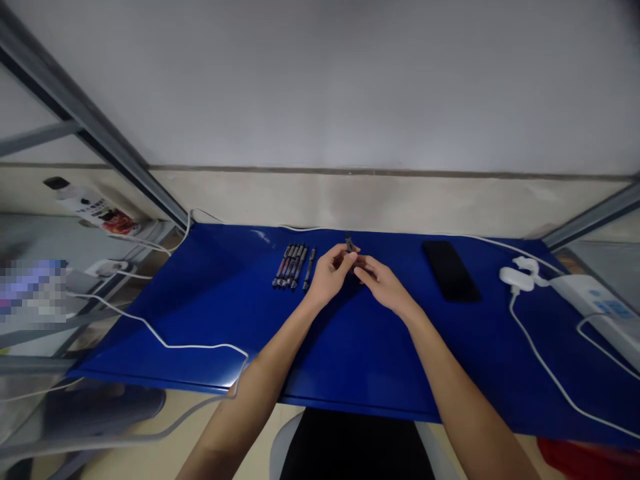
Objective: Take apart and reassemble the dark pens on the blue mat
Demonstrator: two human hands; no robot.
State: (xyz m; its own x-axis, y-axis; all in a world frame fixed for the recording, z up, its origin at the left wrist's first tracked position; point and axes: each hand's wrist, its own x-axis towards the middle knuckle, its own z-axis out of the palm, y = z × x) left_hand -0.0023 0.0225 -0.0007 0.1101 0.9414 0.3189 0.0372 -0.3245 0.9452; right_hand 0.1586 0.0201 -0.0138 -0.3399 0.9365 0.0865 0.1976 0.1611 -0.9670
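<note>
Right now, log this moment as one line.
left hand: gripping dark pen-like item | right hand: beside it, contact unclear | pens: on blue table, left of hands | black phone: right of hands

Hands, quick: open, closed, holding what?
Left hand: closed, holding a dark slender pen-like object.
Right hand: curled near its lower end; grip cannot be told.

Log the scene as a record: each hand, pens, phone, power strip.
left hand: pinching a dark pen-like item
right hand: close beside that item; grip unclear
pens: row on the blue desk, left of the hands, one slightly apart
phone: black, flat, right of the hands
power strip: white, desk's right side
</note>
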